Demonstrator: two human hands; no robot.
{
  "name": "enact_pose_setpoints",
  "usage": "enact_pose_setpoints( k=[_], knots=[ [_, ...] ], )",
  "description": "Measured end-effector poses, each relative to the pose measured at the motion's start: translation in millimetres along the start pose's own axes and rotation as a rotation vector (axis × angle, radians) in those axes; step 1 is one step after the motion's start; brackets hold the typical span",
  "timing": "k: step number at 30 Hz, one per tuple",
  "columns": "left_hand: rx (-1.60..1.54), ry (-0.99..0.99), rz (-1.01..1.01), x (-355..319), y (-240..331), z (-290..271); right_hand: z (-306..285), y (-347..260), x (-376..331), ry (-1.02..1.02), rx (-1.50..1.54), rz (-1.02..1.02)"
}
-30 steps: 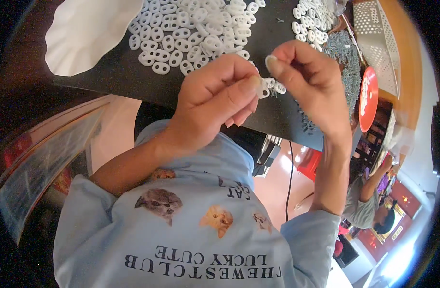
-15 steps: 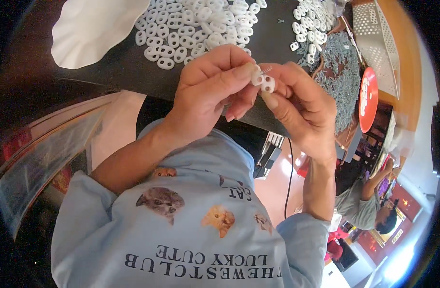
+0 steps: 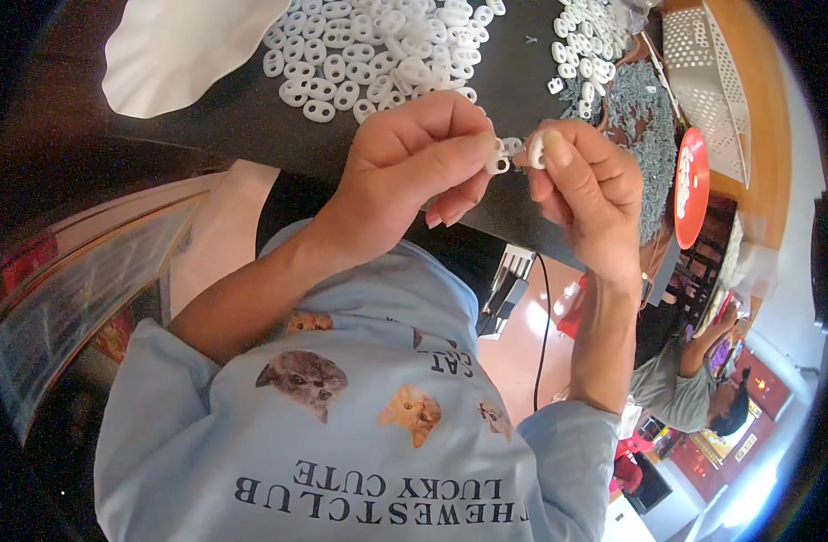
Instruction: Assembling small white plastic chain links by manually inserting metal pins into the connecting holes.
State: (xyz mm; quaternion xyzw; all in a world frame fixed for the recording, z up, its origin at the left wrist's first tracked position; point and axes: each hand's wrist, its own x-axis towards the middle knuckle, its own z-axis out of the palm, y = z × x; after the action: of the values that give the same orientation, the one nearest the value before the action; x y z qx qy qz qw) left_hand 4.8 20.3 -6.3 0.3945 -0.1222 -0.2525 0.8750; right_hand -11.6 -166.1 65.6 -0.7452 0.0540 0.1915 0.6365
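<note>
Just above the near edge of the dark table (image 3: 513, 86), my two hands are raised close together. My left hand (image 3: 418, 163) is closed, thumb and forefinger pinching a small white two-holed plastic piece (image 3: 498, 163). A similar white piece (image 3: 537, 150) sits in the pinch of my right hand (image 3: 590, 185), its face partly covered by the thumb. Between the fingertips shows a pale bit too small to make out. Beyond my left hand spreads a heap of white two-holed pieces (image 3: 369, 59).
A white wavy-edged dish (image 3: 175, 59) stands at the far left. On the right are a smaller white heap (image 3: 581, 54), a pile of small grey parts (image 3: 644, 135), a red plate (image 3: 699, 149) and a perforated white basket (image 3: 716, 99). Another person (image 3: 680, 388) sits farther right.
My hands have drawn slightly apart, the right one shifting right. The two white pieces, touching or nearly so before, are now separated, one in each hand.
</note>
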Motion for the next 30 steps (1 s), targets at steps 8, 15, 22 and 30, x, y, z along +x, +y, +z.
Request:
enact_pose_setpoints(
  k=[8,15,22,30],
  knots=[
    [0.073,-0.029,-0.074,0.9,5.7,6.4,-12.5,2.0,0.4,-0.131,-0.098,-0.101],
    [0.144,-0.071,-0.124,1.5,4.9,4.2,-19.7,3.0,2.9,-0.191,-0.175,-0.142],
    [0.179,-0.098,-0.112,1.6,4.3,3.6,-21.1,0.3,3.8,-0.197,-0.258,-0.117],
    [0.204,-0.094,-0.109,1.8,3.5,4.5,-22.7,-2.1,4.7,-0.212,-0.321,-0.097]
  ],
)
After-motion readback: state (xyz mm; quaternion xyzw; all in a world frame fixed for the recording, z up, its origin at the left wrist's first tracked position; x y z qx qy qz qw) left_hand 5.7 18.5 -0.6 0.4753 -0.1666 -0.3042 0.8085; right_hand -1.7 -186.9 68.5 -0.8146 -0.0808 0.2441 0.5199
